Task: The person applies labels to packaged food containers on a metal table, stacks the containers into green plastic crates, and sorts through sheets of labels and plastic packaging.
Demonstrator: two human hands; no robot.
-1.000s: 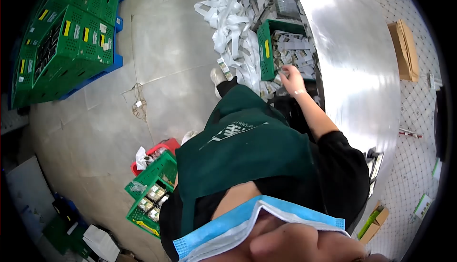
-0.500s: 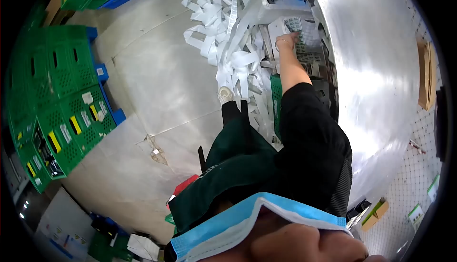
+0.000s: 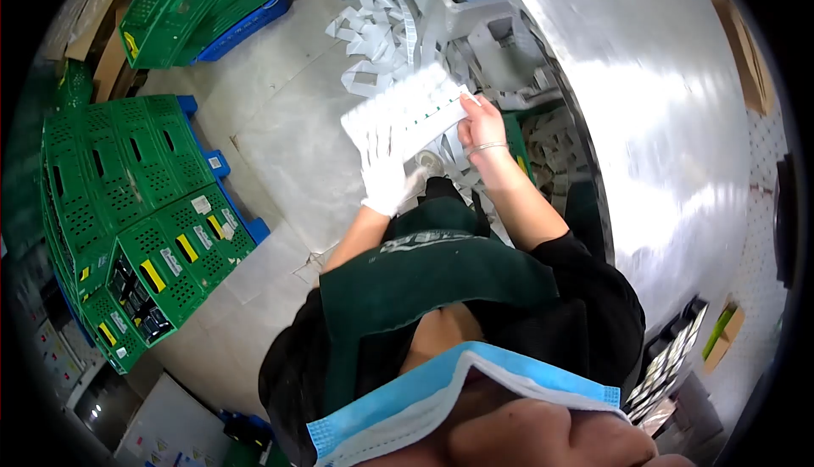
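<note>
In front of my apron [image 3: 432, 255] is a bright white label sheet [image 3: 415, 98], or a thin stack of them, with small green marks along one edge. Glare washes out most of its print. My right hand [image 3: 483, 128], bare with a band at the wrist, pinches its right end between thumb and fingers. My left hand [image 3: 383, 170] wears a white glove. Its fingers stretch out over the near left part of the sheet, the thumb apart; glare blurs where they touch.
Tangled white strips [image 3: 365, 26] lie on the floor ahead. A white bin [image 3: 504, 51] and a green crate [image 3: 517, 140] with scraps stand beside the metal table [image 3: 661, 128] on my right. Green crates [image 3: 144, 204] line the left, on a blue base [image 3: 212, 166].
My right hand has come up out of the bin area by the table, bringing the label sheet in front of me. The gloved left hand has come into view at the sheet.
</note>
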